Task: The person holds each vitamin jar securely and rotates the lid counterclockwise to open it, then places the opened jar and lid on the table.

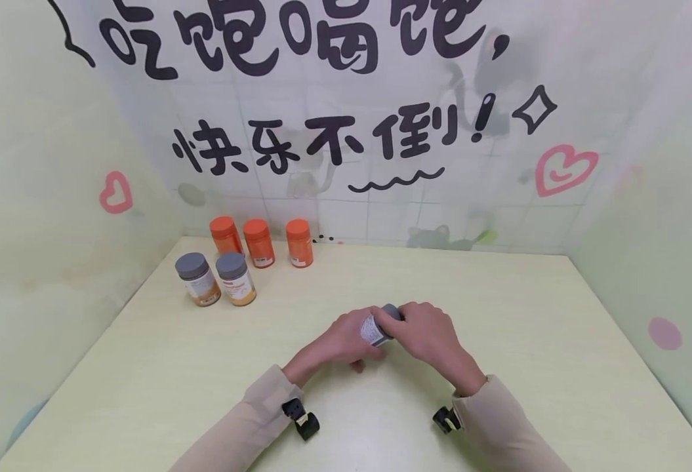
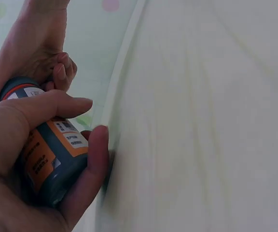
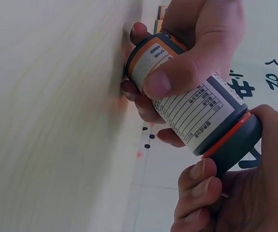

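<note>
A dark grey jar (image 1: 371,332) with a white and orange label lies tilted between the two hands, over the middle of the table. My left hand (image 1: 346,334) wraps its fingers and thumb round the jar's body; in the right wrist view the thumb presses on the label (image 3: 189,113). At the other end, the fingers of my right hand (image 1: 431,331) curl round the grey lid (image 3: 238,145). An orange-red ring (image 3: 227,134) shows between lid and body. The left wrist view shows the jar's orange label side (image 2: 42,159), partly covered by the left fingers.
Two grey-lidded jars (image 1: 236,280) stand at the table's back left. Behind them are three orange-lidded jars (image 1: 300,244) near the back wall (image 1: 346,216). The pale wooden table (image 1: 499,282) is walled at left, back and right.
</note>
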The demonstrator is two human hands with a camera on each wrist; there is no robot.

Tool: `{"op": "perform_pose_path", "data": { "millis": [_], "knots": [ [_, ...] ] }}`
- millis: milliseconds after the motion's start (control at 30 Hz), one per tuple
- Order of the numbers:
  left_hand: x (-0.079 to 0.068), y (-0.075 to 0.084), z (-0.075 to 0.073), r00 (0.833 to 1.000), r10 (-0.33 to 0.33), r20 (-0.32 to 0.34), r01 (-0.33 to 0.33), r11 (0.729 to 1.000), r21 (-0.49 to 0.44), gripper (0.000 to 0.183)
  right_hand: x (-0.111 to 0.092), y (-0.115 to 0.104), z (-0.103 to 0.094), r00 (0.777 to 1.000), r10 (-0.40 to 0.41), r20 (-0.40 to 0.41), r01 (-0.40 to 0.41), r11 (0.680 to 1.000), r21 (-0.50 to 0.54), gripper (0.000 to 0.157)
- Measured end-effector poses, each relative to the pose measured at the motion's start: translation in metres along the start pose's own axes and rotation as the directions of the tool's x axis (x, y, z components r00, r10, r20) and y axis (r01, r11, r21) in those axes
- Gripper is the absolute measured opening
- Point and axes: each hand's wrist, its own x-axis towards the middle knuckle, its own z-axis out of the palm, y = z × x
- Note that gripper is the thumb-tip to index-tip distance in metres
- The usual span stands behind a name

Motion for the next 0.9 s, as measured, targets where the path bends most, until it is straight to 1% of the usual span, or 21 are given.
{"op": "perform_pose_path", "data": {
  "millis": [100,167,300,567,733,900],
  "knots": [
    [-0.001,-0.002,0.0,1.0,0.015,0.014,-0.014,0.999,-0.038,0.052,0.001,0.002,-0.002,1.0,-0.024,0.016,0.024,1.0,0.0,0.061],
    [-0.001,-0.003,0.0,1.0,0.024,0.018,-0.023,0.999,-0.045,0.051,0.001,0.004,-0.003,0.999,-0.032,0.024,0.032,0.999,-0.002,0.062],
    [-0.002,-0.003,0.0,0.999,0.035,0.014,-0.035,0.999,-0.029,0.048,0.003,0.007,-0.003,0.998,-0.049,0.037,0.05,0.999,-0.004,0.062],
    [-0.003,-0.004,0.0,0.999,0.047,-0.002,-0.047,0.999,-0.014,0.045,0.006,0.011,-0.004,0.991,-0.126,0.035,0.127,0.992,-0.023,0.053],
    [-0.001,-0.005,-0.001,0.999,0.054,0.005,-0.054,0.998,-0.025,0.041,0.008,0.014,-0.004,0.982,-0.179,0.064,0.179,0.984,-0.001,0.045],
    [-0.001,-0.005,0.0,0.999,0.043,-0.002,-0.043,0.999,-0.009,0.041,0.01,0.016,-0.004,0.976,-0.197,0.089,0.2,0.98,-0.023,0.048]
  ]
}}
